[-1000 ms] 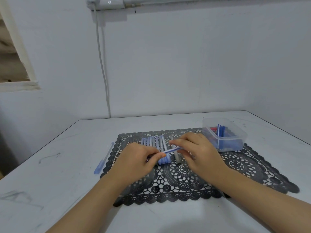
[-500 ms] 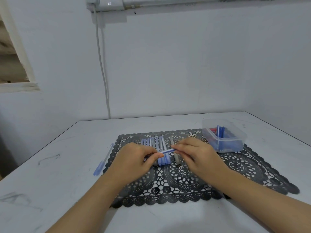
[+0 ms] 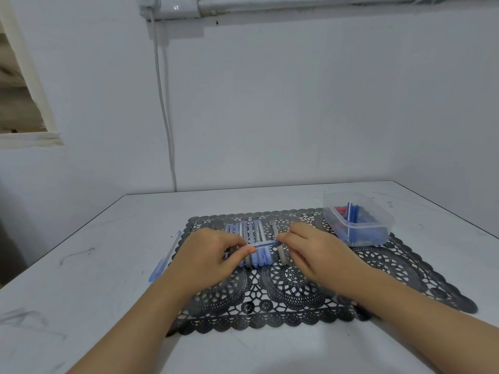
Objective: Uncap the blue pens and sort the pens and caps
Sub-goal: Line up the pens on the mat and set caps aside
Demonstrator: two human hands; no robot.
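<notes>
White table [image 3: 81, 292] w/ black lace mat [image 3: 297, 295] at centre. A loose pen [image 3: 165, 259] lies on the table just off the mat's left edge. Left hand [image 3: 208, 261] pinches the left end of a thin blue pen [image 3: 266, 243], and right hand [image 3: 316, 252] pinches its right end. It's held crosswise over a row of pens [image 3: 253, 233] lying toward the mat's far edge. A clear tub [image 3: 383, 225] sits at the mat's far right corner, w/ blue and red pieces inside; can't tell pens from caps.

Plain bare room: white wall [image 3: 297, 103], socket strip [image 3: 175, 8], table [image 3: 94, 279], lace placemat [image 3: 297, 300].
</notes>
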